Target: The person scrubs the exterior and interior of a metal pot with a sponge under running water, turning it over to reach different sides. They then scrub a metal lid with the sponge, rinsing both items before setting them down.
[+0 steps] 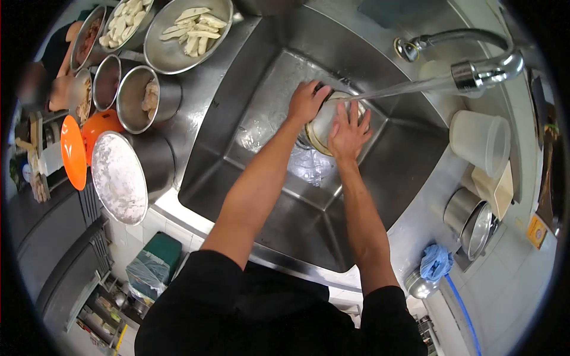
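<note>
Deep in the steel sink [267,199], under running water, is a round, pale metallic dish [319,129] with a yellowish rim. My left hand [307,105] grips its upper left edge, fingers curled over and thumb pointing right. Something dark shows beside that thumb; what it is cannot be made out. My right hand [350,133] lies flat on the dish's right side with its fingers spread. A stream from the tap [475,76] strikes the dish near my fingertips. Water shines on the sink floor below.
Left of the sink stand bowls of pale cut pieces [199,32], steel pots [133,98], an orange bowl [72,152] and a flour-dusted round lid [120,178]. On the right are a plastic tub [480,142], steel pots [466,212] and a blue cloth [436,262]. A person is at far left.
</note>
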Tool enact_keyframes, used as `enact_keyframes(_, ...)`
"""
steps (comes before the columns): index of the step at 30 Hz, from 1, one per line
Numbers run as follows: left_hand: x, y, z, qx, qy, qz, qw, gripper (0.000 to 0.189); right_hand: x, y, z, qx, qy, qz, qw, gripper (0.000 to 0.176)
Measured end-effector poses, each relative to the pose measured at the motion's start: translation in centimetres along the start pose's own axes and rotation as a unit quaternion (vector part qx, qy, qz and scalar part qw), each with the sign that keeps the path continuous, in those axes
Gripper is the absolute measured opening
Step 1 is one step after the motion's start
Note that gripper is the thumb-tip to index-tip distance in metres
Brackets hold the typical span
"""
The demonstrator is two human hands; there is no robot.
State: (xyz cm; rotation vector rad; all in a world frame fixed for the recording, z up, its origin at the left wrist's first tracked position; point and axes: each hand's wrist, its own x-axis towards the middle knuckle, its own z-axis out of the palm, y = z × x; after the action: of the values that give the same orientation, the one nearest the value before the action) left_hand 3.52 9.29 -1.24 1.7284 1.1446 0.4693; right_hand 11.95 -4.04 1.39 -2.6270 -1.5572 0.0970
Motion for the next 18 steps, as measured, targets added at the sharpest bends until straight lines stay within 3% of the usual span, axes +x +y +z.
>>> enact_keyframes(1, -2.2, -1.0, -0.3, -0.003, 0.012, -0.029, 1.0, 0.039, 0.1, -0.1, 0.1, 0.003, 0.004, 0.015, 1.0, 0.048)
enact_keyframes(3, -8.3, -1.3, 1.1, -0.052, 0.156, -0.042, 0.985, 0.039, -0.1, -0.4, 0.3, 0.012, 0.004, 0.033, 0.999, 0.048)
enact_keyframes(4, -9.3, -1.1, 1.6, -0.092, 0.179, -0.065, 0.977, 0.038, 0.1, -0.4, 0.3, 0.009, 0.005, 0.032, 0.999, 0.048)
enact_keyframes(7, -4.3, -1.2, 1.1, -0.068, 0.136, -0.072, 0.986, 0.039, 0.8, 0.0, 0.1, -0.003, 0.017, 0.047, 0.999, 0.048)
enact_keyframes(9, -0.2, -0.9, 0.3, -0.117, -0.04, -0.147, 0.981, 0.04, -0.8, -0.3, 0.2, -0.009, 0.022, 0.077, 0.997, 0.048)
enact_keyframes(10, -1.1, -1.8, 1.2, -0.121, -0.038, -0.144, 0.981, 0.04, -0.6, -0.3, 0.2, -0.012, 0.02, 0.082, 0.996, 0.048)
enact_keyframes(12, -5.2, -2.9, 2.7, -0.191, 0.111, -0.133, 0.966, 0.042, 0.7, -0.1, 0.1, -0.013, 0.026, 0.081, 0.996, 0.048)
enact_keyframes(13, -7.6, -1.7, 2.8, -0.137, 0.172, -0.117, 0.968, 0.043, 0.6, -0.1, 0.1, -0.015, 0.017, 0.082, 0.996, 0.048)
enact_keyframes(14, -8.2, -1.3, 2.5, -0.204, 0.136, -0.11, 0.963, 0.043, 0.4, -0.3, 0.2, -0.014, 0.008, 0.086, 0.996, 0.048)
enact_keyframes(16, -5.5, -0.4, 1.7, -0.046, 0.107, -0.106, 0.988, 0.042, 0.5, -0.4, 0.2, -0.007, 0.011, 0.086, 0.996, 0.048)
enact_keyframes(17, -3.0, 0.4, 1.6, -0.046, 0.106, -0.097, 0.988, 0.042, 0.4, -0.2, 0.1, -0.004, 0.01, 0.088, 0.996, 0.047)
enact_keyframes(18, 0.1, 1.3, 1.5, 0.012, 0.038, -0.058, 0.998, 0.043, 0.5, -0.2, 0.1, -0.002, 0.019, 0.093, 0.995, 0.047)
